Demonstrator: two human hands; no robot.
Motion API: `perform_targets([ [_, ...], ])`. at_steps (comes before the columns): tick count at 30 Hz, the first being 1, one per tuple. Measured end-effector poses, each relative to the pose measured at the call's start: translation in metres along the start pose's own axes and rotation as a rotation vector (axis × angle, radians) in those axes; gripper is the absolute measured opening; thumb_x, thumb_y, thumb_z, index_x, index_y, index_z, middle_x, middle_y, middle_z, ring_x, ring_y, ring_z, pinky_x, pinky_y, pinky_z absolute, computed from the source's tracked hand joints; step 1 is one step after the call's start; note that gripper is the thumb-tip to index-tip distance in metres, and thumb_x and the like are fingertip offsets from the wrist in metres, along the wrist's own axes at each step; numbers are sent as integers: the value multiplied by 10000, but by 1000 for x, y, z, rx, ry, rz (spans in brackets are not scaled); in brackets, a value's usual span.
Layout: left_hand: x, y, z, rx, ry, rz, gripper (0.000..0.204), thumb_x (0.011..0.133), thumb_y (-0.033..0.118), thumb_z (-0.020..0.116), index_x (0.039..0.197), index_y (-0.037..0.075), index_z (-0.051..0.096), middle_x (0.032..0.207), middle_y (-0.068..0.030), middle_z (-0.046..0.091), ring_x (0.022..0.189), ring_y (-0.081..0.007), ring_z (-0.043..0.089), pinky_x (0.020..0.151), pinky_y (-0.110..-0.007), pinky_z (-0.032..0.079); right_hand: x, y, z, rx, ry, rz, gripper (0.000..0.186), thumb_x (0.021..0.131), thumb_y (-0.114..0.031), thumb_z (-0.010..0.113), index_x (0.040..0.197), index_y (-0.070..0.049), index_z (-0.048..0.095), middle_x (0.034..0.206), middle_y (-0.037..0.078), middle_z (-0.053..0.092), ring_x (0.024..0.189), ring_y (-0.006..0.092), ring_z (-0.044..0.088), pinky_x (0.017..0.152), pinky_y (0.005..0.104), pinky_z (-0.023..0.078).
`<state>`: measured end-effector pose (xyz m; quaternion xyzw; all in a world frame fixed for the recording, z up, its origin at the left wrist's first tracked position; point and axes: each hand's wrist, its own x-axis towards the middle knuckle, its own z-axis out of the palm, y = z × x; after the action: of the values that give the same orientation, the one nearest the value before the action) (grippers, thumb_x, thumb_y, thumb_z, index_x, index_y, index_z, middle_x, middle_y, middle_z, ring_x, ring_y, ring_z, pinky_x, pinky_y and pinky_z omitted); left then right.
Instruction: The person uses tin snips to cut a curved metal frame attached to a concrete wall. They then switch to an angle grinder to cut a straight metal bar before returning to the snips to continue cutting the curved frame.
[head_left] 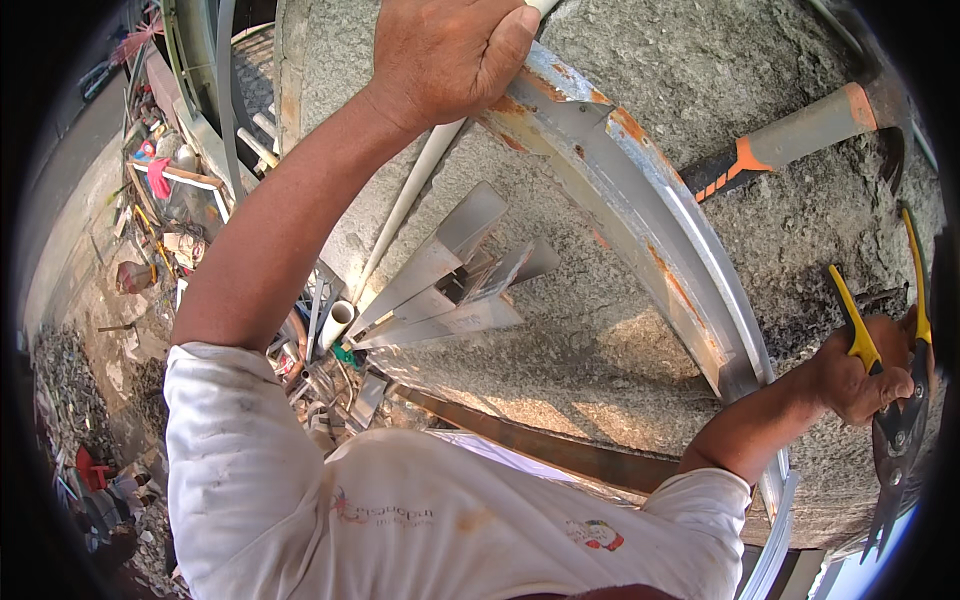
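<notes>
Single fisheye view, head-worn, facing steeply down: wearer's white shirt at 6 o'clock, close. Left hand close too, at 12 o'clock; right hand looks smaller, just past 3. Ground well below, at 9 o'clock.

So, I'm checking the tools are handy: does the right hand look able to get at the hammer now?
Probably not: the right hand holds the snips, which would likely need putting down first. The hammer itself looks mostly uncovered.
</notes>
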<state>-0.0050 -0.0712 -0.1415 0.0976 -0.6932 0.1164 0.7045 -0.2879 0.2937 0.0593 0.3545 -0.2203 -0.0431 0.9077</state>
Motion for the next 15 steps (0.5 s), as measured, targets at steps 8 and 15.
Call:
perform_targets([
  [8, -2, 75, -59, 291, -204, -157, 376, 1011, 395, 505, 859, 89, 661, 779, -34, 588, 717, -211, 545, 716, -387, 331, -8, 5, -4, -77, -26, -9, 567, 794, -379, 803, 984, 73, 518, 771, 110, 683, 642, 236, 713, 593, 308, 594],
  [15, 11, -20, 19, -94, 46, 130, 300, 937, 238, 463, 685, 99, 546, 680, -98, 494, 651, -305, 479, 669, -428, 330, -13, 6, -6, -130, -51, -14, 601, 776, -416, 809, 985, 68, 520, 764, 98, 676, 619, 231, 701, 580, 307, 588],
])
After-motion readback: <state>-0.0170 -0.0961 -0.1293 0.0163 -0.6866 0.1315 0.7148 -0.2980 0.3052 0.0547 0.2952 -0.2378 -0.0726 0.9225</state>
